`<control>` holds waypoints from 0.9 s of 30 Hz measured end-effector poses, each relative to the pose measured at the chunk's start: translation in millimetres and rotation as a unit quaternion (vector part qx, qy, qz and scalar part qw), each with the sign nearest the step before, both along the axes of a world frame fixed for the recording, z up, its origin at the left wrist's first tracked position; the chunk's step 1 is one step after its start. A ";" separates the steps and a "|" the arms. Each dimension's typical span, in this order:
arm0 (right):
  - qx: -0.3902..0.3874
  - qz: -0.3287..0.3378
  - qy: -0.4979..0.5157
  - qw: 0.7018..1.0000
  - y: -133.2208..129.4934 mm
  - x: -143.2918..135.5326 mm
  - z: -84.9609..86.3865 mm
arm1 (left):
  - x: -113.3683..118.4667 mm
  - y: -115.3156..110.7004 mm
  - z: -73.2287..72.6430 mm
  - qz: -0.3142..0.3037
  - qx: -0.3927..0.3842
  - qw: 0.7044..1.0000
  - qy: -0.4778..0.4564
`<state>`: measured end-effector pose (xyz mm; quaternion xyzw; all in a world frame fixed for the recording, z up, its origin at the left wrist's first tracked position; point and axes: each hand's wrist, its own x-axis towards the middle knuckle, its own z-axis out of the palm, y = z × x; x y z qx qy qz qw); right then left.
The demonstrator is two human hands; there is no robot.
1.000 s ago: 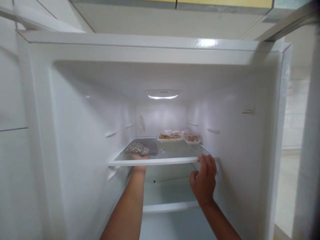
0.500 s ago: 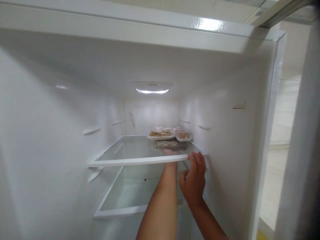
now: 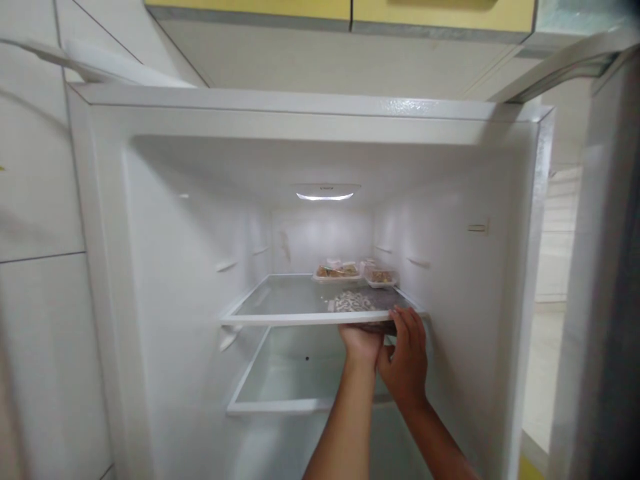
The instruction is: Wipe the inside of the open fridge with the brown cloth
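Below the upper glass shelf (image 3: 285,300) of a fridge, my left hand (image 3: 363,341) is turned palm up. It presses a dark cloth (image 3: 353,301) with a white, knobbly-looking patch against the underside of the glass. Most of the cloth shows through the shelf, and a dark fold hangs under the front rim; the left fingers are largely hidden behind that rim. My right hand (image 3: 407,353) grips the shelf's white front edge near its right end, fingers over the top and thumb below, close to the left wrist.
Two clear-topped food packs (image 3: 337,270) sit at the back right of the upper shelf. Beneath is a lower glass shelf (image 3: 280,405) with a small dark speck showing. A lamp (image 3: 325,195) glows under the fridge ceiling. An open door (image 3: 595,267) stands at the right.
My left hand and the cloth have come forward under the glass, toward the front edge. The right hand keeps its grip on the shelf. My view has moved back, showing more surroundings.
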<state>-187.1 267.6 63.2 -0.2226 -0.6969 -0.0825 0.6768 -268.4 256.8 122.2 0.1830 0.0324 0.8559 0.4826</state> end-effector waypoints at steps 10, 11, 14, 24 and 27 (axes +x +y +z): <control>0.004 -0.010 -0.050 0.999 0.6 10.7 -1.0 | -57.1 -115.8 -1.2 0.117 0.061 0.991 0.009; 0.002 -0.011 -0.052 0.999 -0.1 10.8 -1.0 | -66.1 -127.7 -1.2 0.127 0.061 0.990 0.002; -0.007 -0.009 -0.050 0.999 -3.0 10.5 -0.4 | -90.5 -159.8 -1.6 0.153 0.065 0.986 -0.008; -0.008 -0.016 -0.059 0.998 -3.8 12.4 0.2 | -111.1 -180.3 3.2 0.210 0.054 0.976 -0.018; -0.007 -0.012 -0.063 0.998 -2.8 13.5 -0.1 | -121.9 -162.5 12.6 0.254 0.041 0.966 -0.023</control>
